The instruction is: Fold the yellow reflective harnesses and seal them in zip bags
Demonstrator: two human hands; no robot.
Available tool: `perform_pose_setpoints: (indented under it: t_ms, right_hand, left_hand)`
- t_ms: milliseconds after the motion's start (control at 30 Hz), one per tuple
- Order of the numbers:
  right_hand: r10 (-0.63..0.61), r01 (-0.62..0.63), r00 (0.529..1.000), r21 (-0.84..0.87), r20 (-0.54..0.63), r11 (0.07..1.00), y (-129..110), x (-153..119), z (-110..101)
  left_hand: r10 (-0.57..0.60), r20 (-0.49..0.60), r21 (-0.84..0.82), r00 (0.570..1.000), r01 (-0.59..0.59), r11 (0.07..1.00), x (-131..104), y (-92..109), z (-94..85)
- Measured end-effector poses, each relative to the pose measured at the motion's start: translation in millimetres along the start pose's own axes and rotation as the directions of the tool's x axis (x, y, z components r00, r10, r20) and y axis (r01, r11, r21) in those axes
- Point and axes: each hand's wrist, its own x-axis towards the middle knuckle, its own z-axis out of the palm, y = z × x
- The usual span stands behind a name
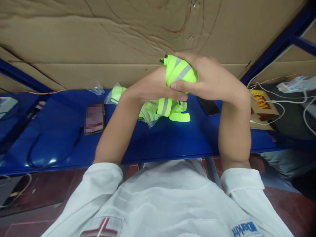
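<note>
Both of my hands are closed round a rolled bundle of neon-yellow reflective strap (181,70) with grey stripes, held up over the blue table. My left hand (156,85) grips it from the left, its fingers partly hidden behind the bundle. My right hand (208,75) wraps over its right side, with the thumb pressed across the front. Small black pieces stick out at the bundle's upper left. A loose strap end (179,117) hangs or lies just below. Beneath my left wrist are more straps in a clear plastic bag (151,115), and another bagged strap (118,93) lies to the left.
On the blue table (158,144), a phone (94,119) lies left and a dark phone (208,106) lies right. A black cable (37,154) curls at the left. White cables cross a cardboard box (264,105) at the right. A cardboard wall (74,42) stands behind.
</note>
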Motion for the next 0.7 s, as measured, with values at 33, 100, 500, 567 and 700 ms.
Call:
perform_pose_setpoints:
  t_ms: [33,100,500,567,700]
  right_hand:
    - [0.003,-0.002,0.999,0.01,-0.033,1.0,1,0,-1]
    - [0.009,-0.004,0.99,0.034,-0.143,0.999,2,0,-5]
    - [0.189,-0.197,0.98,0.475,0.064,0.858,28,-1,-7]
    - [0.152,-0.169,0.986,0.381,0.075,0.909,24,-2,-8]
    - [0.146,-0.14,0.989,0.191,-0.02,0.972,10,-1,-7]
  left_hand:
    - [-0.007,0.039,-0.026,0.999,0.008,1.0,0,0,-0.2]
    - [-0.015,0.093,-0.074,0.996,0.022,0.997,0,-2,0.9]
    - [-0.096,0.124,-0.042,0.988,0.102,0.994,6,-10,5.5]
    - [-0.106,0.138,0.01,0.985,0.106,0.994,6,-11,2.6]
    - [-0.1,0.022,0.004,0.995,0.1,0.995,5,-8,3.6]
